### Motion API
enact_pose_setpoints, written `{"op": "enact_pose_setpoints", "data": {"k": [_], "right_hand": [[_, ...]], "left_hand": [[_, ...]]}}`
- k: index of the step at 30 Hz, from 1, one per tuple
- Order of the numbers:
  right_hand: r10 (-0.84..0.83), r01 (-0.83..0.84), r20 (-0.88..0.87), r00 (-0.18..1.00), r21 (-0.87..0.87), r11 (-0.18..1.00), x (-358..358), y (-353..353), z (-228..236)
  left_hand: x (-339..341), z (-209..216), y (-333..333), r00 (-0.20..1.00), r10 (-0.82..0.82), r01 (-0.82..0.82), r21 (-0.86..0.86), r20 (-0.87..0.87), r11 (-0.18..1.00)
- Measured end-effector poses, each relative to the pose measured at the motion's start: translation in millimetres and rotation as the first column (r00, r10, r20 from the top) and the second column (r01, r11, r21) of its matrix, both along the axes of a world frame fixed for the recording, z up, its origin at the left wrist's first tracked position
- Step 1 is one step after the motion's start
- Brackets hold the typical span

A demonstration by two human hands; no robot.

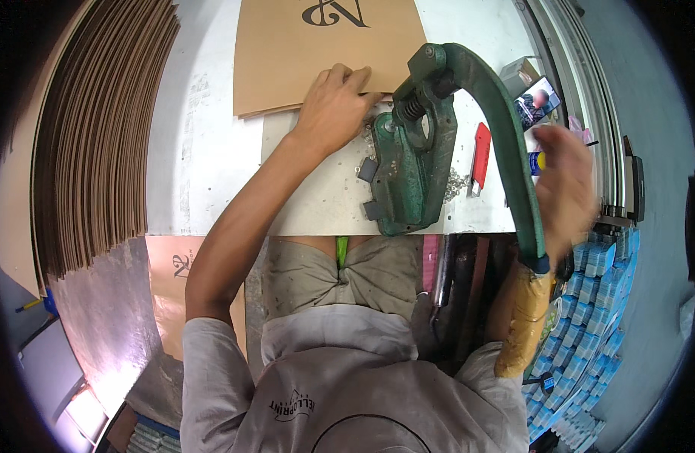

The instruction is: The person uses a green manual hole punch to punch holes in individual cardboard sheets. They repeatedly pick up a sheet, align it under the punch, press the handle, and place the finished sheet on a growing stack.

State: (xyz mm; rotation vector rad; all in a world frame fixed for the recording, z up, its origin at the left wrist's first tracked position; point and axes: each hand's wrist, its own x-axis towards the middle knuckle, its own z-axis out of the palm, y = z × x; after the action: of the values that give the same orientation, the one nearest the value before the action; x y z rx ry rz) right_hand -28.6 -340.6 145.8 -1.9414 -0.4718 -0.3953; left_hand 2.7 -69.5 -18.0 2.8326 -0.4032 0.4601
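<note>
A green cast-iron hand press (408, 177), the kind that sets eyelets, stands at the table's front edge. Its long curved lever (506, 113) bends toward me and ends in a grip wrapped in yellow tape (527, 321). My left hand (336, 106) has its fingers curled on the near edge of a stack of brown paper bags (287, 53), with the thumb close to the press's jaw. The bag edge under the jaw is mostly hidden. My right hand (566, 189) is smeared by motion beside the lever, above the taped grip; its fingers are unclear.
Small metal eyelets (457, 183) lie beside a red box cutter (480, 155). A phone (539, 102) leans against a grey box (519, 75) at the right. Tall stacked brown sheets (106, 136) fill the left side. Blue-wrapped bundles (582, 325) are piled at the lower right.
</note>
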Motion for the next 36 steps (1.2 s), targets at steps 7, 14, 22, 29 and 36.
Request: {"op": "enact_pose_setpoints", "data": {"k": [7, 14, 22, 29, 36], "right_hand": [[0.066, -0.081, -0.050, 0.997, -0.450, 0.890, 75.3, -22.5, -183.8], [0.256, -0.297, -0.299, 0.919, -0.099, 0.950, 70.5, 19.4, -166.1], [0.369, -0.358, -0.493, 0.788, 0.121, 0.926, 70.4, 41.5, -165.5], [0.349, -0.348, -0.504, 0.790, 0.099, 0.932, 70.5, 40.6, -158.7], [0.283, -0.332, -0.522, 0.805, -0.002, 0.943, 70.6, 43.1, -153.5]], "left_hand": [[-51.1, -13.8, 36.7, 0.993, 0.091, -0.095, 0.059, 0.075, 0.994], [-58.5, -8.3, 67.5, 0.992, 0.123, -0.127, 0.175, 0.032, 0.976], [-34.7, -2.0, 39.6, 0.995, 0.101, -0.102, 0.126, 0.015, 0.987], [-25.2, -6.3, 29.1, 0.980, 0.066, -0.064, -0.017, 0.190, 0.998], [-23.5, -6.8, 25.1, 0.975, 0.079, -0.070, -0.049, 0.206, 0.996]]}}
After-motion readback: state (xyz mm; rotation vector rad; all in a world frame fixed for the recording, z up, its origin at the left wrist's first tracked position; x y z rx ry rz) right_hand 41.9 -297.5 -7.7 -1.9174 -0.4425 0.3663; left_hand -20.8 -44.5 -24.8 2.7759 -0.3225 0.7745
